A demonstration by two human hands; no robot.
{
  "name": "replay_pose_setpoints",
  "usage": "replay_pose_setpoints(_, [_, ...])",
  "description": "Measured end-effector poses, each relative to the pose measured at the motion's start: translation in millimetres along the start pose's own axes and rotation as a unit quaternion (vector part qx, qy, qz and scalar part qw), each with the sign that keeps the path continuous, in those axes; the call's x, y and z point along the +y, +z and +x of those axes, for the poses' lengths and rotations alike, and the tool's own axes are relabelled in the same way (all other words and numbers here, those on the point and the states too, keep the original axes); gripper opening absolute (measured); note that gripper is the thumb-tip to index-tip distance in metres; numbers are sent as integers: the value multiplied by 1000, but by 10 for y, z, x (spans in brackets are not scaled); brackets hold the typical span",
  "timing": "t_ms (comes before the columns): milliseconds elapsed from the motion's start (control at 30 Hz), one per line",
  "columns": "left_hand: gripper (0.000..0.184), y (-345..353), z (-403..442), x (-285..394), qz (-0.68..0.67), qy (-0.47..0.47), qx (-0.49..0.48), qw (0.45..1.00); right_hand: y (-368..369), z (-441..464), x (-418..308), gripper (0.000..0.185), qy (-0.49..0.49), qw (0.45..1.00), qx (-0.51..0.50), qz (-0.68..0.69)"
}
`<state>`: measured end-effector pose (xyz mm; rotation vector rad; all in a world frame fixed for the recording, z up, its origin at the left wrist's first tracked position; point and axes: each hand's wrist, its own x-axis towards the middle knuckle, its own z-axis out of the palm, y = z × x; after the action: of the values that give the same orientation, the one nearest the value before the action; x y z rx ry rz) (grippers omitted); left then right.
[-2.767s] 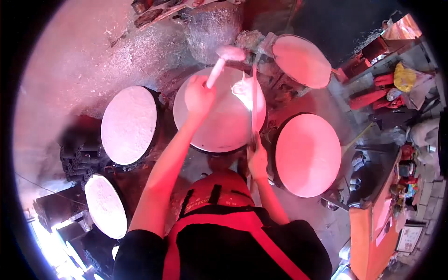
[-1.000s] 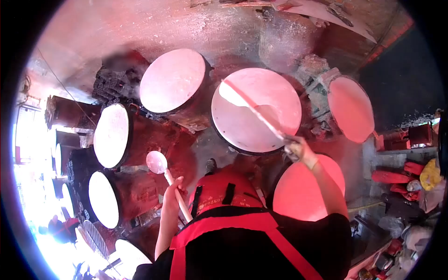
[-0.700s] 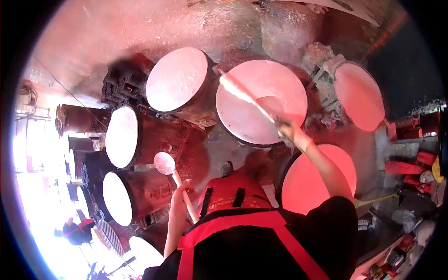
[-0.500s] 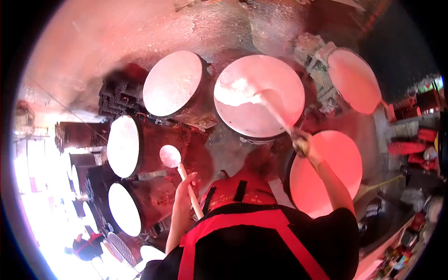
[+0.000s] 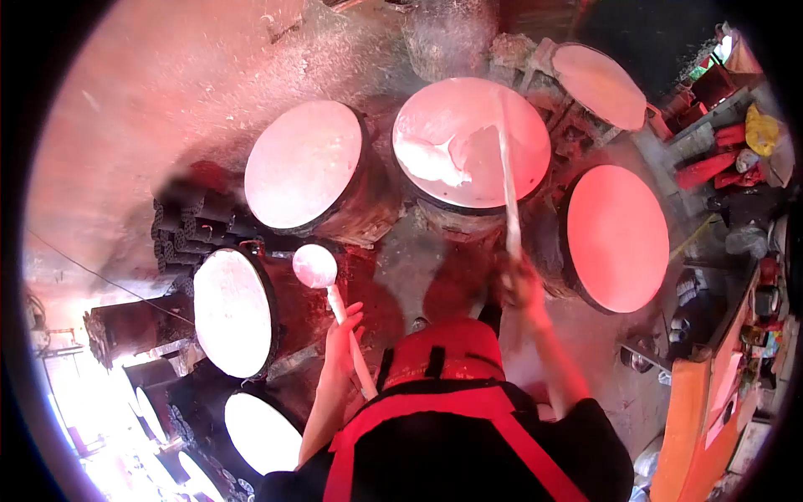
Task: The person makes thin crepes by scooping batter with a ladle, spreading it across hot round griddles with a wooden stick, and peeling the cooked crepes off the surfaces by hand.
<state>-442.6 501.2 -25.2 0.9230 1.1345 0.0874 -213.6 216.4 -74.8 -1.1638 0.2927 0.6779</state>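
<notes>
My left hand (image 5: 341, 341) is closed around the pale handle of a round-headed ladle (image 5: 315, 266), held up in front of the red apron (image 5: 447, 351). My right hand (image 5: 520, 283), blurred by motion, grips a long pale stick (image 5: 508, 180). The stick reaches across the middle round griddle (image 5: 527, 171); its far end blurs near the back rim, so its head is unclear. On that griddle's left half lies a thick white smear of batter-like stuff (image 5: 435, 159), with a thinner film around it.
More round griddles stand around me: one back left (image 5: 305, 163), one right (image 5: 619, 238), one far right (image 5: 600, 84) and one left (image 5: 234, 314). Dark perforated cylinders (image 5: 188, 222) are stacked at the left. An orange-sided counter (image 5: 682, 418) stands at the lower right.
The stick has swung from the white smear to the back of the middle griddle, and my right hand has moved down and left. The view has shifted; the ladle stays in my left hand.
</notes>
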Motion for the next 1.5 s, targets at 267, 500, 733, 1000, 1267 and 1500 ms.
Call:
replay_pose_setpoints(267, [43, -436, -757, -35, -138, 18, 33, 990, 3062, 2097, 947, 47, -245, 966, -36, 69])
replay_pose_setpoints(500, [38, -778, -715, -268, -140, 13, 28, 990, 2796, 1450, 1267, 55, -188, 970, 17, 155])
replay_pose_setpoints(733, [37, -484, -597, -136, -100, 28, 4, 995, 1581, 318, 900, 46, -73, 994, 63, 50])
replay_pose_setpoints(1000, [38, 20, -712, -103, -31, 37, -25, 998, 1530, 521, 235, 43, -76, 997, 5, 26])
replay_pose_setpoints(1267, [32, 597, -628, -192, -21, 51, -25, 998, -75, 413, -192, 24, 4, 995, -79, -54])
replay_pose_setpoints(1500, [30, 1305, -655, -210, -18, 51, -42, 998, 42, 469, -563, 34, 44, 971, -201, -120])
